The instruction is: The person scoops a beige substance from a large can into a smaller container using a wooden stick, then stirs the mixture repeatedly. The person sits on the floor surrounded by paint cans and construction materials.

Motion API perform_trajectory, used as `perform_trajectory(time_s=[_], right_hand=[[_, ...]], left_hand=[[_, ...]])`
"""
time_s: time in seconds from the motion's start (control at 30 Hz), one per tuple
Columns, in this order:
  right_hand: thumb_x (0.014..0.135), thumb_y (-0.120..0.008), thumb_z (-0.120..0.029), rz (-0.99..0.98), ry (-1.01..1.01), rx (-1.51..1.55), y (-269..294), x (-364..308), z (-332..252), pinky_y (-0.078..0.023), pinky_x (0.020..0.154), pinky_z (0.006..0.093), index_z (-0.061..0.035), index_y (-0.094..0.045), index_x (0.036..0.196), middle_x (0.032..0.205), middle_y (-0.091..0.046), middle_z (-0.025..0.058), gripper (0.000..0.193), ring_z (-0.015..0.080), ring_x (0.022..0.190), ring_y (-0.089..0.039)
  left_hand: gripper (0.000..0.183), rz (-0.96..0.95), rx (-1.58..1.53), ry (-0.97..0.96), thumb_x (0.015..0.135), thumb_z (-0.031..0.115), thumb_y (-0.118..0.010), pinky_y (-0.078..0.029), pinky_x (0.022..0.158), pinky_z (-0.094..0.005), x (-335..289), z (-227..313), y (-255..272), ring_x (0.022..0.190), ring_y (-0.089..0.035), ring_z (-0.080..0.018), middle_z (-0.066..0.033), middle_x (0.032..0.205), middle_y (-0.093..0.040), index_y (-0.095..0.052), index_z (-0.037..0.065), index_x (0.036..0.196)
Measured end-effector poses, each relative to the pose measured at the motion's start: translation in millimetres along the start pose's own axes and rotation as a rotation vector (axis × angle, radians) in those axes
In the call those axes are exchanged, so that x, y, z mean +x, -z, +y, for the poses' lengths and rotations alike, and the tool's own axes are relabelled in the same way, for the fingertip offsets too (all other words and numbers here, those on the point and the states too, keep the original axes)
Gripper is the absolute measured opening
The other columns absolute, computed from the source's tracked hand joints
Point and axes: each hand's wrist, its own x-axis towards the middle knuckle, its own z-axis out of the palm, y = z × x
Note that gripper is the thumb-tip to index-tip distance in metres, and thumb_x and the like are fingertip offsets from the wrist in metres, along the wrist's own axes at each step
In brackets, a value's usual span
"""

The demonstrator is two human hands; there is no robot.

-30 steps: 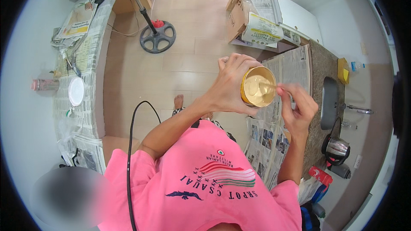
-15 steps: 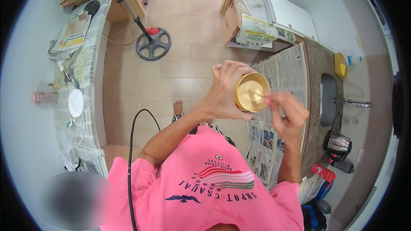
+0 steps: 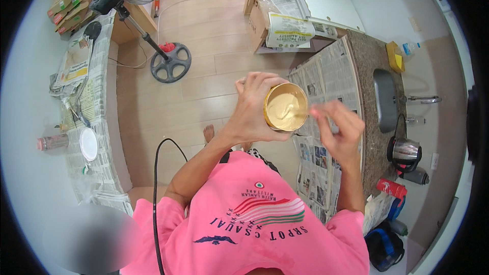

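My left hand [image 3: 254,107] wraps around the side of a small yellow-rimmed can [image 3: 287,85], holding it up in front of me. Thick cream-coloured paint [image 3: 280,108] fills part of it, with a swirl mark on the surface. My right hand [image 3: 340,128] is closed at the can's right rim, its fingertips pinching a thin stirring stick [image 3: 302,114] that reaches over the paint. The stick is blurred, and its lower end is hard to make out.
A newspaper-covered counter [image 3: 326,84] with a sink [image 3: 384,99] and an electric kettle [image 3: 406,153] runs along the right. On the left, another papered counter [image 3: 102,117] bears a white lid [image 3: 88,144]. A standing fan [image 3: 170,62] is ahead, and a black cable [image 3: 155,188] hangs near me.
The can and my left hand have shifted left in the picture, as has the room around them. My right hand has moved the stick towards the can's right rim.
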Motion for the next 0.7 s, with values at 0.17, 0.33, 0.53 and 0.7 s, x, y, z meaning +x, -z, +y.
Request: perform_trajectory(time_s=[0.17, 0.33, 0.53, 0.7], right_hand=[[0.081, -0.08, 0.007, -0.024, 0.076, 0.16, -12, 6, -15, -0.055, 0.061, 0.0339, 0.0015, -0.074, 0.092, 0.083, -0.074, 0.0112, 0.014, 0.0256, 0.07, -0.071], [0.081, -0.08, 0.009, 0.013, 0.052, 0.04, -8, 1, -5, -0.056, 0.062, 0.0341, 0.0011, -0.074, 0.092, 0.084, -0.074, 0.0117, 0.014, 0.026, 0.07, -0.071], [0.081, -0.079, 0.01, 0.02, 0.04, 0.01, -6, -5, -11, -0.057, 0.064, 0.0336, 0.0019, -0.074, 0.092, 0.086, -0.076, 0.0121, 0.014, 0.0248, 0.072, -0.072], [0.079, -0.08, 0.013, -0.019, 0.05, 0.111, -16, 0, -22, -0.056, 0.064, 0.033, 0.0036, -0.074, 0.092, 0.085, -0.075, 0.0125, 0.017, 0.0254, 0.072, -0.072]], left_hand=[[0.097, -0.023, -0.035, 0.006, 0.045, 0.037, -0.093, -0.028, 0.102, -0.0507, 3, 0, -1, 0.125, -0.049, -0.0302, -0.0081, 0.128, -0.059, -0.059, 0.011, 0.132], [0.096, 0.01, -0.023, -0.027, 0.045, 0.036, -0.093, -0.028, 0.101, -0.0506, 0, -1, 2, 0.124, -0.05, -0.0301, -0.0077, 0.129, -0.059, -0.059, 0.011, 0.131], [0.097, 0.014, 0.01, -0.009, 0.046, 0.035, -0.093, -0.03, 0.104, -0.0487, -3, 4, 7, 0.125, -0.05, -0.031, -0.0097, 0.13, -0.059, -0.059, 0.01, 0.133], [0.095, 0.029, 0.023, -0.016, 0.047, 0.036, -0.094, -0.029, 0.103, -0.0481, -4, 7, 5, 0.125, -0.049, -0.0308, -0.0088, 0.13, -0.058, -0.059, 0.011, 0.132]])
